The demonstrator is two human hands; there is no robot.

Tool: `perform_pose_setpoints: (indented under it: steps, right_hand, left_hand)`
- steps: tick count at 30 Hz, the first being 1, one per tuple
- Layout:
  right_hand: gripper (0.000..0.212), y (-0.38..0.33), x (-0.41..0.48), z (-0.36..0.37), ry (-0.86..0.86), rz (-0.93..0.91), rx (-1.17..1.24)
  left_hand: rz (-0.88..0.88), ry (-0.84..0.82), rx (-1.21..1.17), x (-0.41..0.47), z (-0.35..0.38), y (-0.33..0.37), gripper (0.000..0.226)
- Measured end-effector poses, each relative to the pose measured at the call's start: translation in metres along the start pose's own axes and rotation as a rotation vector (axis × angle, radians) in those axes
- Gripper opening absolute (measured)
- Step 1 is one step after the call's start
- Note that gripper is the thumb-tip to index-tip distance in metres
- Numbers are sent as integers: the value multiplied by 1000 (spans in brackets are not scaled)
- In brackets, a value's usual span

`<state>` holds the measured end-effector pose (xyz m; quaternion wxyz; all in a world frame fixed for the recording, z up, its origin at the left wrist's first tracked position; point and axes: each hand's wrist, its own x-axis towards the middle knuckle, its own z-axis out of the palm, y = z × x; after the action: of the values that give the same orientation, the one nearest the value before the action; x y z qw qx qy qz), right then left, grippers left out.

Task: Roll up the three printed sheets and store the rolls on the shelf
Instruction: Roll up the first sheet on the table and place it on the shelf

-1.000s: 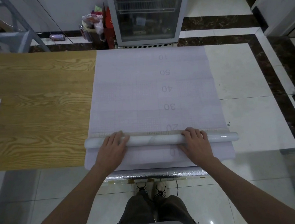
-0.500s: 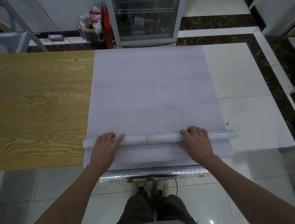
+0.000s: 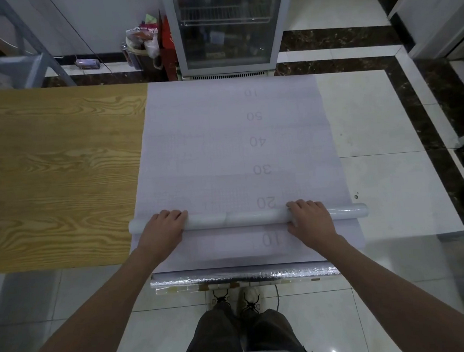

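Scene: A person stands at the tabletop (image 3: 389,213), both hands on a white roll (image 3: 237,220). The roll lies crosswise on a grid-printed sheet (image 3: 209,149), near the front edge.
Left hand (image 3: 161,231): fingers (image 3: 172,214) curled over the roll's top, holding it near its left end.
Right hand (image 3: 312,221): the same hold toward the right end, with a stub of roll poking out beyond it.
Just changed: a second ago the roll looked fatter and hid the foot of "20" and the top of the near "10". Both numerals now read clear, and the left fingers, then laid flatter, have curled. The roll has barely travelled.
Meaning: probably a snugging-up of the winding, not progress along the sheet. Most of the sheet lies flat, and nothing is shelved yet.
Count: two hands; one white roll; one flat sheet with six numerals showing; one silver foil roll (image 3: 244,275) along the near edge; one wood-grain surface (image 3: 57,161) at left, sheet or bare tabletop I cannot tell.
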<state>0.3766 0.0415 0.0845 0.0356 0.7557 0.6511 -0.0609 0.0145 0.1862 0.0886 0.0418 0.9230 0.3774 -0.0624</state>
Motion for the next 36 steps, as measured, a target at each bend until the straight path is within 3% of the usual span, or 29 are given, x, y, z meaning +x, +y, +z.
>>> perform_pose_setpoints:
  steps: [8,18,23,27,36]
  right_hand:
    - [34,-2,8,-1,17,-27,9]
    - [29,6,10,7,132,-84,21]
    - [35,5,15,2,72,-84,-35]
    - [38,8,25,-20,65,-106,-72]
    - [33,22,77,-128,330,-125,-141]
  left_hand:
    - [-47,2,39,12,-3,11,34]
    - [8,-48,112,18,-10,10,40]
    - [45,-92,214,25,-12,12,45]
    - [82,-7,183,30,-28,8,41]
    - [88,309,233,71,-146,-22,37]
